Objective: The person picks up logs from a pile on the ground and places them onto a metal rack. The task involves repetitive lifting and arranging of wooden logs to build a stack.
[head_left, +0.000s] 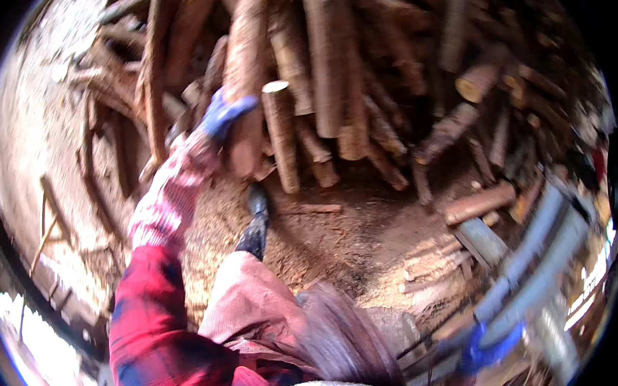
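My left hand (pixel 231 117), in a blue glove, is closed round the lower part of a thick reddish-brown log (pixel 246 64) that stands tilted at the front of the woodpile. Just right of it stands a shorter log (pixel 280 135) with a pale cut end. Low at the right, a blurred blue glove (pixel 491 348) that seems to be my right hand is beside blue-grey metal rails (pixel 532 259). Motion smears its fingers, so its grip cannot be made out. A blurred greyish-purple thing (pixel 343 336) hangs beside my leg.
A large woodpile (pixel 402 44) of logs fills the far side. One peeled log (pixel 480 203) lies on the ground at the right, near split pieces (pixel 433 265). My boot (pixel 256 199) is close to the pile. A thin wooden frame (pixel 48 218) stands at the left.
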`<action>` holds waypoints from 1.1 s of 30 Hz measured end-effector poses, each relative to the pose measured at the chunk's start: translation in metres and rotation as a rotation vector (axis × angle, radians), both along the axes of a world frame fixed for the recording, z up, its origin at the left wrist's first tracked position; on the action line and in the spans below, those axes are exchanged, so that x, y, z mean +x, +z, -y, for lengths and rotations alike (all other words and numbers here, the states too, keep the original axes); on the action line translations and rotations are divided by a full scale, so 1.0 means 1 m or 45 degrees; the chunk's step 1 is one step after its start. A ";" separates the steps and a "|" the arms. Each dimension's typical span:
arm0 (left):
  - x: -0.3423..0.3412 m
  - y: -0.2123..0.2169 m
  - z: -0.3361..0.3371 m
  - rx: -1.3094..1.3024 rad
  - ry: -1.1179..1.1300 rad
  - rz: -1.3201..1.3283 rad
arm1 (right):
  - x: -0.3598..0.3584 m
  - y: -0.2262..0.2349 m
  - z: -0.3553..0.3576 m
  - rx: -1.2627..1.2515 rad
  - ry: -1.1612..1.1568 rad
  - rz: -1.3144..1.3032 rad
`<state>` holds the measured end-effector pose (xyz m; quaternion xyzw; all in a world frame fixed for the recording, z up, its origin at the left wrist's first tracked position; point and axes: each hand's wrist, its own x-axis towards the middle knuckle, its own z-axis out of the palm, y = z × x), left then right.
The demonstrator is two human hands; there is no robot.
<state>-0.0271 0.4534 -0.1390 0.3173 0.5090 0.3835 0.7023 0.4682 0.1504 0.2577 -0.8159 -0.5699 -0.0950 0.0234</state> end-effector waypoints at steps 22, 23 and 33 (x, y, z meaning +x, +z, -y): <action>0.248 0.416 0.377 0.566 -0.423 0.495 | -0.131 0.055 0.182 0.447 0.172 -2.743; 0.274 0.459 0.386 0.584 -0.489 0.457 | -0.098 0.063 0.189 0.485 0.184 -2.627; 0.377 0.505 0.419 0.883 -0.621 0.245 | 0.151 0.162 0.207 0.283 -0.005 -0.568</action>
